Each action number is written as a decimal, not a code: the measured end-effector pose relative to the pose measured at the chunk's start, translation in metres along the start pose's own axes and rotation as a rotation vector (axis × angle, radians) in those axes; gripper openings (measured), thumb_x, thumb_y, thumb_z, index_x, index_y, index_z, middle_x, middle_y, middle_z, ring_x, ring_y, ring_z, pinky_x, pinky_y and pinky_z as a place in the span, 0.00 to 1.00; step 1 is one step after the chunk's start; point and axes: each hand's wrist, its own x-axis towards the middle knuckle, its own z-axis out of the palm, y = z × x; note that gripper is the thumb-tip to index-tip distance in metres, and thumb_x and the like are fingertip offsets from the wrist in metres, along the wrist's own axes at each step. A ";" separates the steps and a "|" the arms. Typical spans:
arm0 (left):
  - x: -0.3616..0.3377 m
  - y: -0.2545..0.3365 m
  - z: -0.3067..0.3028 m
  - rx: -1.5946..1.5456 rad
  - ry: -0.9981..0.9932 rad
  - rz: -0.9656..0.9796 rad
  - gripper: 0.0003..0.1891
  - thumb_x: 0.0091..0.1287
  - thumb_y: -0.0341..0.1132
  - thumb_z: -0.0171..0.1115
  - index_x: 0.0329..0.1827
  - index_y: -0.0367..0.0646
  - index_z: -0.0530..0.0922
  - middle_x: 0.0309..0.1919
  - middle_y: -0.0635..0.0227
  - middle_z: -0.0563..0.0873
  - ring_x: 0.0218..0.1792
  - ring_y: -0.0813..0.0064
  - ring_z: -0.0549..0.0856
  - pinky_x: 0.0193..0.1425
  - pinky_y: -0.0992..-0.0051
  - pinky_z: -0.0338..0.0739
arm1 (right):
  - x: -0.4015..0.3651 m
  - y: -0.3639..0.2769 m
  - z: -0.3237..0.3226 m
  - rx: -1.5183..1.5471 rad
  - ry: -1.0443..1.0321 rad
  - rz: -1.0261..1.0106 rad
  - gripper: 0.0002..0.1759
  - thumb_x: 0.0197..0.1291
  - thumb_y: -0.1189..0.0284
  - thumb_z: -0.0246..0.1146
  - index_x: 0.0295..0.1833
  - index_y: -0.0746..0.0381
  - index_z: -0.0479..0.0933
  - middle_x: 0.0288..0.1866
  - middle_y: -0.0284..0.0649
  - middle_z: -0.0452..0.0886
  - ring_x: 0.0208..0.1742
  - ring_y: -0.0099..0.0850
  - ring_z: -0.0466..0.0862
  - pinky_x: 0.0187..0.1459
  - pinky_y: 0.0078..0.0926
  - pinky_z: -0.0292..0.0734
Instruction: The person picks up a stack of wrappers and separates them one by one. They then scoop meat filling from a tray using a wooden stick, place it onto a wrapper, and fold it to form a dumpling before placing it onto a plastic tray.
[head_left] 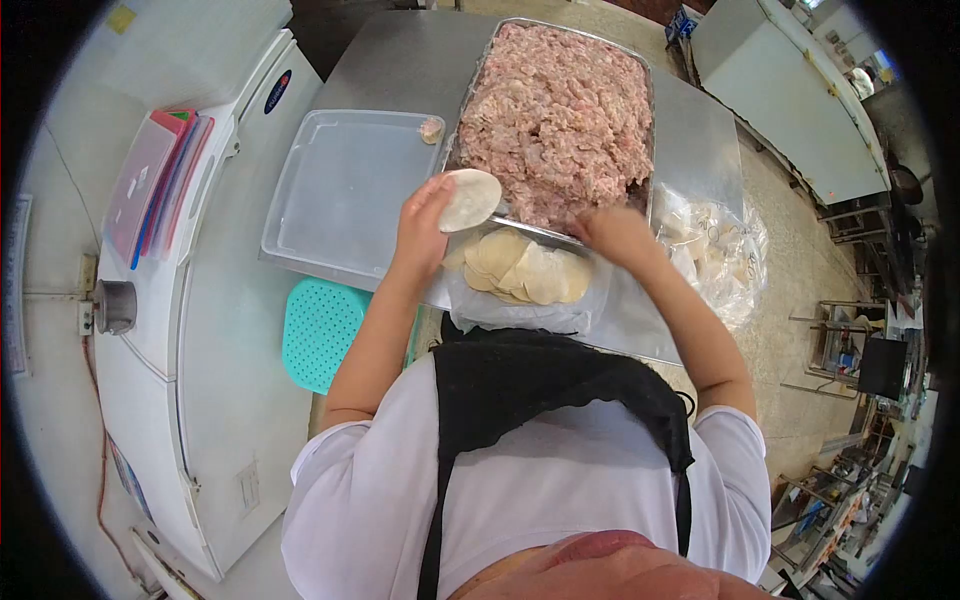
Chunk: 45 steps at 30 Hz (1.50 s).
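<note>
A: What do the hands hold, above the steel desk (400, 50)?

B: The left hand (424, 215) pinches a pale, round wrapper (470, 202) by its left side, a narrow grip that leaves most of the disc free. It is raised just off the near left corner of the pan (540, 232).

A: And the right?

B: The right hand (612, 235), blurred, is at the near end of the meat (560, 120), toward the pan's right corner. Its fingers point down into the pile; whether that grip is wide, narrow or loaded, I cannot tell.

A: How do meat and wrapper lie?

B: The pan's long axis runs from the near edge of the desk toward the far one, meat heaped along its length. The wrapper lies to the left of the right hand, across the pan's near end. The left hand is nearer the wrapper, the right nearer the meat.

A: What surrounds them?

B: A stack (540, 272) of wrappers sits on plastic by the near edge, between the forearms. To the left is a shallow tub (345, 195), one small filled piece (432, 130) in its far right corner. A clear bag (715, 250) of pale pieces lies at the right edge; a turquoise basket (322, 335) shows beyond the near left corner.
</note>
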 end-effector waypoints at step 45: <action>0.047 -0.035 0.076 -0.760 0.017 -0.283 0.39 0.75 0.62 0.37 0.72 0.34 0.63 0.68 0.51 0.71 0.70 0.51 0.68 0.78 0.49 0.56 | -0.068 -0.020 -0.058 0.140 0.365 0.062 0.14 0.68 0.67 0.60 0.55 0.59 0.79 0.37 0.44 0.80 0.37 0.45 0.84 0.36 0.43 0.79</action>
